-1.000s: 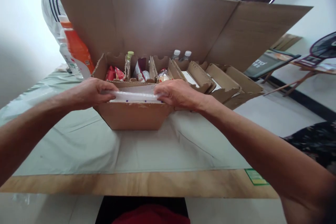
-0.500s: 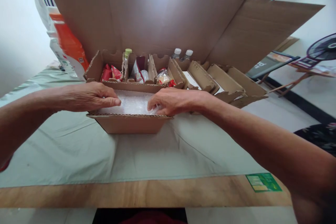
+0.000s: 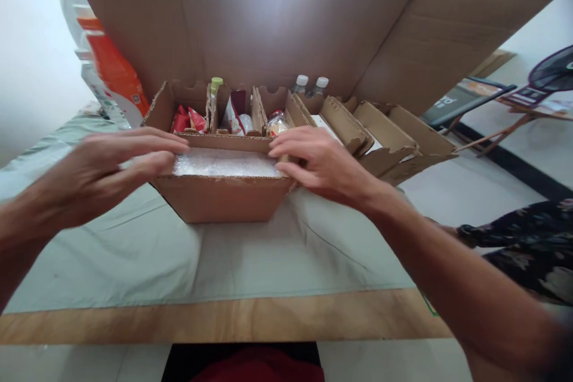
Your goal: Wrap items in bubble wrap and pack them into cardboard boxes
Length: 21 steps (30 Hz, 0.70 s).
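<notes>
An open cardboard box [image 3: 224,200] stands on the table, its big lid flap [image 3: 268,18] raised behind it. A clear bubble-wrap sheet [image 3: 226,162] lies flat in the box's front compartment. My left hand [image 3: 111,164] hovers at the sheet's left end, fingers stretched out and holding nothing. At the sheet's right end my right hand [image 3: 320,164] is also spread, fingertips near the divider. Behind the sheet, small compartments hold red snack packets [image 3: 188,121], a white and red packet [image 3: 236,121] and a green-capped bottle [image 3: 215,92].
Two white-capped bottles [image 3: 308,85] stand at the back of the box, with folded cardboard dividers [image 3: 380,131] to the right. An orange and white bottle [image 3: 110,74] stands at the left. A pale green cloth [image 3: 134,250] covers the wooden table [image 3: 224,316]. A fan [image 3: 553,74] is far right.
Both hands held the bubble-wrap sheet over the front compartment, pressed it down flat inside, then let go and lifted off to either side with fingers spread.
</notes>
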Available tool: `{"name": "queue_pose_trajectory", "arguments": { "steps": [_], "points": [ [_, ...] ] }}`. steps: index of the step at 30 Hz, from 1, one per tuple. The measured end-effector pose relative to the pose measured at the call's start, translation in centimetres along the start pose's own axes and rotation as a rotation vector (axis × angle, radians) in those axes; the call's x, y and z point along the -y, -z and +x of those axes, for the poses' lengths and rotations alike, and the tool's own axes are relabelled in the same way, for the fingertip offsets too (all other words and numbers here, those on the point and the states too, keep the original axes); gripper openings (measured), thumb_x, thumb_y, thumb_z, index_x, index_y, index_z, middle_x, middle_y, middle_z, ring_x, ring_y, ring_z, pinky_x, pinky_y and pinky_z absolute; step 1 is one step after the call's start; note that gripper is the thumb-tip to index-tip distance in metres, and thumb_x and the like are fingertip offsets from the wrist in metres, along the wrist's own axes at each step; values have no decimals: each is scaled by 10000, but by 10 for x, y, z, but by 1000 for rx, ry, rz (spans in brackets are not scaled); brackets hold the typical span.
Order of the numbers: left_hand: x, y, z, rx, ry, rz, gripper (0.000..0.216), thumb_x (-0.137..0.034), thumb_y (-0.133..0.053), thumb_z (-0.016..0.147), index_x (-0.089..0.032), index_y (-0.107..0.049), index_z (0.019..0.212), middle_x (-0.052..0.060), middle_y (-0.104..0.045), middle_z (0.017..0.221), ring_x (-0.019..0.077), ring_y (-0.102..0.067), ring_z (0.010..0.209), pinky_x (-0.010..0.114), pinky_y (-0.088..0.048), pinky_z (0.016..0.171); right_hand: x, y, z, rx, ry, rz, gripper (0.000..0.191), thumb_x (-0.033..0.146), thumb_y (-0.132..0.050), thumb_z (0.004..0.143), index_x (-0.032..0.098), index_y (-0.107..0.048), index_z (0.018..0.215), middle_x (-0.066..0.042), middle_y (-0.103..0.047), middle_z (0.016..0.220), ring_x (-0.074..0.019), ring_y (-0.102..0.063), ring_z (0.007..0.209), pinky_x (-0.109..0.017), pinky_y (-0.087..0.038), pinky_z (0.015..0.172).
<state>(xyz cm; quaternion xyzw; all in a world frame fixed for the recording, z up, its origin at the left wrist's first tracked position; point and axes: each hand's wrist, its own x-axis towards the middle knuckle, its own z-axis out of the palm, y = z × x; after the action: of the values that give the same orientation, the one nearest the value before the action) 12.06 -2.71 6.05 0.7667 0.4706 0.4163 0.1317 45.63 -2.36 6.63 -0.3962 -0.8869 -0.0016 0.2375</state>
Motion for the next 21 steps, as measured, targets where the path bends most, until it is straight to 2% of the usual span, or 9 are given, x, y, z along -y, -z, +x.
{"name": "queue_pose_trajectory", "arguments": {
  "steps": [1, 3, 4, 6, 8, 10, 13, 16, 21],
  "points": [
    [-1, 6, -14, -35, 24, 15, 398, -586, -633, 892, -261, -803, 1049, 5, -769, 1104, 240, -700, 1039, 425, -521, 1010, 1, 0, -20, -196, -60, 31, 144, 206, -616, 962, 221, -758, 976, -62, -786, 1144, -249, -701, 1145, -452, -494, 1040],
    [10, 4, -49, -338, 176, 10, 331, -503, -606, 956, -280, -772, 1136, 5, -747, 1148, 242, -671, 1108, 435, -465, 1090, 5, -11, -60, -437, -230, 104, 148, 240, -601, 981, 241, -747, 999, -63, -780, 1142, -241, -713, 1135, -459, -523, 1036],
    [20, -3, -66, -345, 288, -3, 353, -513, -637, 939, -282, -755, 1177, 16, -742, 1166, 254, -666, 1098, 453, -470, 1082, 6, -22, -77, -455, -314, 153, 147, 263, -615, 975, 246, -742, 1049, -70, -773, 1160, -244, -713, 1141, -458, -539, 1023],
    [47, -26, -92, -209, 439, -179, 553, -546, -725, 857, -279, -663, 1337, 62, -715, 1288, 292, -673, 1079, 504, -509, 1031, 11, -51, -98, -371, -464, 292, 316, 350, -672, 939, 246, -694, 1236, -102, -737, 1274, -265, -694, 1190, -457, -572, 974],
    [71, -54, -100, -79, 441, -335, 758, -545, -791, 787, -275, -543, 1450, 106, -608, 1473, 337, -614, 1253, 520, -491, 1085, 15, -83, -100, -256, -567, 449, 580, 451, -712, 894, 228, -586, 1414, -147, -677, 1390, -294, -662, 1246, -471, -583, 960],
    [81, -82, -95, -41, 419, -447, 804, -571, -798, 756, -245, -508, 1431, 131, -589, 1467, 347, -581, 1314, 502, -488, 1103, 19, -109, -89, -222, -612, 577, 700, 511, -704, 879, 201, -516, 1478, -180, -631, 1444, -309, -637, 1276, -486, -569, 992],
    [65, -111, -87, -71, 432, -516, 760, -614, -763, 759, -217, -509, 1355, 125, -648, 1306, 319, -634, 1220, 450, -527, 1044, 23, -123, -78, -303, -633, 658, 620, 521, -643, 911, 185, -547, 1423, -181, -632, 1432, -299, -631, 1267, -476, -537, 1046],
    [30, -121, -113, -17, 409, -485, 715, -577, -751, 807, -228, -499, 1378, 130, -616, 1364, 329, -590, 1301, 476, -470, 1124, 35, -113, -101, -397, -671, 643, 522, 525, -613, 942, 196, -594, 1347, -147, -691, 1317, -294, -657, 1201, -478, -522, 1062],
    [4, -91, -185, 48, 453, -411, 677, -510, -767, 828, -256, -516, 1404, 136, -597, 1403, 385, -444, 1470, 565, -287, 1272, 90, -93, -136, -567, -705, 571, 452, 489, -597, 981, 256, -573, 1367, -120, -644, 1377, -295, -585, 1326, -464, -476, 1134]
  ]
}}
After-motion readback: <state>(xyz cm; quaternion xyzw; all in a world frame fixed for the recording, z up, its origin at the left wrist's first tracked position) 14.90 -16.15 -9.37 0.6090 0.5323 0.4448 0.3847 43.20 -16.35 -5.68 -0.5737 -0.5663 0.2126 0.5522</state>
